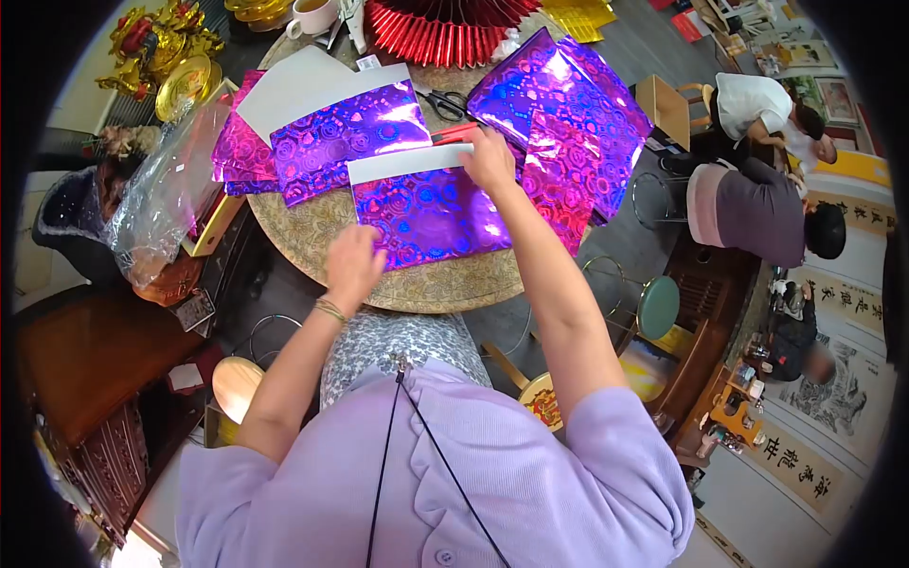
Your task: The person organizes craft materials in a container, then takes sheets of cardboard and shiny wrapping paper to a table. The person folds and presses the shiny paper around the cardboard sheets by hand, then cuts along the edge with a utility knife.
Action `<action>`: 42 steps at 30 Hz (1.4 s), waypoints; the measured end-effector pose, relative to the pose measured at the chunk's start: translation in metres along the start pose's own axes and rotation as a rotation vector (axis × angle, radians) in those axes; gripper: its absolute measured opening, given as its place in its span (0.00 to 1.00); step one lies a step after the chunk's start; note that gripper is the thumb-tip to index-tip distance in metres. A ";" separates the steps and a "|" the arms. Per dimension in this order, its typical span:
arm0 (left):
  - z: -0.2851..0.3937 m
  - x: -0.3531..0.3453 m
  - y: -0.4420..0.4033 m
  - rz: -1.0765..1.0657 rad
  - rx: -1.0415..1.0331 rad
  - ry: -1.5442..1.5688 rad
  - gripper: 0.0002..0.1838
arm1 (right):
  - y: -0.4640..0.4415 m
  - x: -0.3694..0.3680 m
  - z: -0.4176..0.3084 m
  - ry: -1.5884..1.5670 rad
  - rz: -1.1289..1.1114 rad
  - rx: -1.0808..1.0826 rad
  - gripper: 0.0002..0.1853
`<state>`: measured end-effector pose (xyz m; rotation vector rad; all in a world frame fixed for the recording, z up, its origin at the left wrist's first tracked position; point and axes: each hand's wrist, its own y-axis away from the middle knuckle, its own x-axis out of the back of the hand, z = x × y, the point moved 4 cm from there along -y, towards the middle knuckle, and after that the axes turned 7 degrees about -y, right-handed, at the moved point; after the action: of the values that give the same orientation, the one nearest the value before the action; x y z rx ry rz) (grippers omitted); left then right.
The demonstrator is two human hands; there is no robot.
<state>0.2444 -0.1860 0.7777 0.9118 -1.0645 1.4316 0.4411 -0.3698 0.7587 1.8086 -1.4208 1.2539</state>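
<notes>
A shiny purple foil sheet with a white strip lies at the near part of the round patterned table. My left hand is at its lower left corner, fingers curled near the edge; whether it pinches the foil is unclear. Over the white strip's right end, my right hand is closed around a red tool, which points left. Behind lies another purple foil piece with a white flap. Black-handled scissors rest beyond the red tool.
Stacked purple foil and pink foil lie at the right, more pink foil at the left. A red pleated fan and a cup stand at the back. Other people sit at the right.
</notes>
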 end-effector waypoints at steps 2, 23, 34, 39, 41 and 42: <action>0.028 -0.011 -0.006 -0.112 -0.082 0.122 0.15 | -0.022 -0.020 -0.003 0.085 -0.034 0.132 0.15; 0.043 -0.075 0.014 -0.353 -0.716 0.067 0.30 | 0.122 0.128 0.072 -0.858 -0.253 -0.695 0.14; 0.104 -0.090 0.004 -0.424 -0.735 0.088 0.43 | 0.291 0.101 0.103 -0.851 -0.210 -0.940 0.13; 0.112 -0.092 -0.006 -0.403 -0.642 -0.001 0.49 | 0.294 0.089 0.119 -0.618 -0.157 -0.865 0.15; 0.111 -0.091 -0.007 -0.375 -0.660 0.007 0.50 | 0.282 0.085 0.122 -0.577 -0.118 -0.812 0.16; 0.109 -0.090 -0.006 -0.362 -0.668 0.011 0.50 | 0.271 0.087 0.121 -0.479 -0.072 -0.763 0.14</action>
<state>0.2597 -0.3169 0.7268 0.5634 -1.1904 0.7033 0.2305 -0.5965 0.7449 1.6152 -1.7383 0.1522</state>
